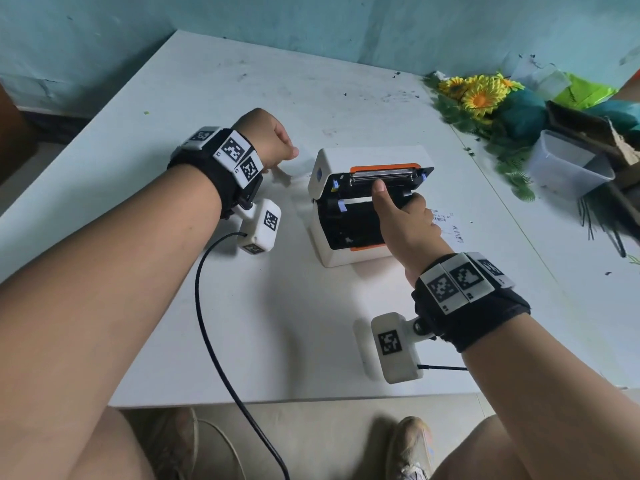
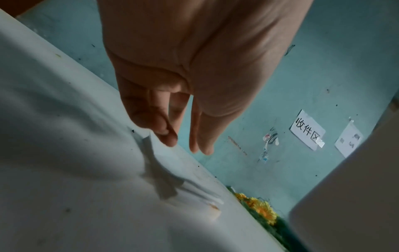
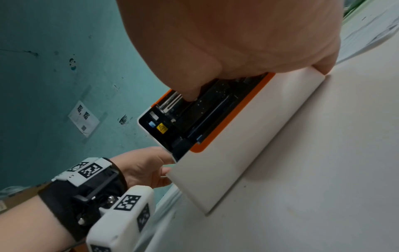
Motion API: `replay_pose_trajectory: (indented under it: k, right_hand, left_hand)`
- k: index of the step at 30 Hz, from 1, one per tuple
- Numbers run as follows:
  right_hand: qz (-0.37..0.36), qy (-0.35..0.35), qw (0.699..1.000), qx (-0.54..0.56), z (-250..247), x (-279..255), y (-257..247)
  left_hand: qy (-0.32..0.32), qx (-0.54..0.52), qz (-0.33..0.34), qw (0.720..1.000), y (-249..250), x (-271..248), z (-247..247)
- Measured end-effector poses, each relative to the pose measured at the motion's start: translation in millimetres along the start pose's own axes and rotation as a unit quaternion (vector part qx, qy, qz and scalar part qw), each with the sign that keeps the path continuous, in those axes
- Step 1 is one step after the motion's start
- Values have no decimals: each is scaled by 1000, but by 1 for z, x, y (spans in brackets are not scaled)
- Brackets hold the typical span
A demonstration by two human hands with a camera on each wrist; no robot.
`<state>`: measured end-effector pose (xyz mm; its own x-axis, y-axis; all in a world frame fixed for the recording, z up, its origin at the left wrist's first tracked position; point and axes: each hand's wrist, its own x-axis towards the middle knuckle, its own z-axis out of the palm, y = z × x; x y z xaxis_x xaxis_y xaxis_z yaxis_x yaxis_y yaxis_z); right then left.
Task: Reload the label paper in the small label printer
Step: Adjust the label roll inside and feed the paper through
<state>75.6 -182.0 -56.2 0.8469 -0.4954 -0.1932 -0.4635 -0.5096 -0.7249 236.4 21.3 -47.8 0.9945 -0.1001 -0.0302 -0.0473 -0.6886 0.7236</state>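
Observation:
The white label printer (image 1: 332, 251) with orange trim stands mid-table with its lid open, showing a dark paper bay. My right hand (image 1: 405, 220) grips its right side, the fingers curled over the edge. Its thumb presses at the metal roller (image 1: 377, 174) under the lid, which also shows in the right wrist view on the printer (image 3: 226, 170). My left hand (image 1: 273, 147) hovers left of the printer with its fingers (image 2: 168, 136) pointing down, nearly straight. They are right by a blurred folded strip of white label paper (image 2: 164, 172) on the table. I cannot tell whether they touch it.
A printed label sheet (image 1: 450, 226) lies by the printer's right side. Artificial sunflowers (image 1: 481, 95), a clear plastic tub (image 1: 568, 168) and a cardboard box (image 1: 588, 126) crowd the right. A black cable (image 1: 207, 323) runs off the table's front edge.

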Motion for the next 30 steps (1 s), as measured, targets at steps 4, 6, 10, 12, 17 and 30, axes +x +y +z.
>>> replay_pose_trajectory:
  k: [4, 6, 10, 12, 17, 30]
  right_hand:
    - [-1, 2, 1000, -3, 1, 1, 0]
    - [1, 2, 1000, -3, 2, 1, 0]
    - [-2, 5, 1000, -1, 2, 3, 2]
    - [-3, 9, 1000, 1, 2, 3, 2]
    - [0, 7, 1000, -5, 2, 2, 0]
    - [-1, -12, 1000, -20, -3, -2, -1]
  left_hand:
    - [-15, 68, -17, 997, -9, 8, 3]
    - [-29, 89, -17, 995, -15, 14, 3]
    - [-41, 114, -18, 992, -23, 20, 8]
    - [-36, 120, -17, 992, -24, 22, 10]
    - [-37, 122, -8, 992, -14, 26, 14]
    - [-32, 90, -11, 995, -15, 21, 9]
